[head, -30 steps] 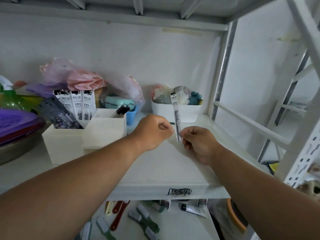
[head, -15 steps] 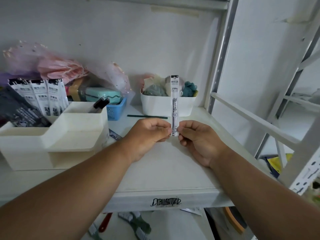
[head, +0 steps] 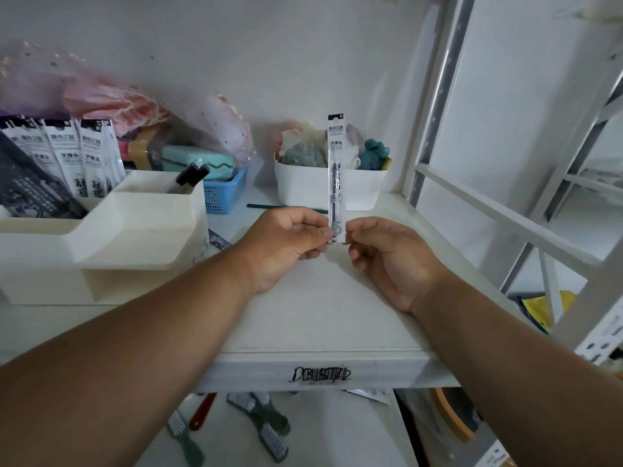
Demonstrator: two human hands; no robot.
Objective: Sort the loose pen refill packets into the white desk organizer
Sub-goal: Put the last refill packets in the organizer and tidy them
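Item: one pen refill packet (head: 336, 170), upright, its lower end pinched between my left hand (head: 286, 244) and my right hand (head: 387, 261), fingers of both curled on it, above the white shelf (head: 320, 318). Behind it: white bin (head: 303, 188) of soft items. To my left: white desk organizer (head: 111, 237), more refill packets (head: 72, 156) standing in its rear compartment, a black-capped marker (head: 190, 175) in another; blue basket (head: 224, 193) beyond
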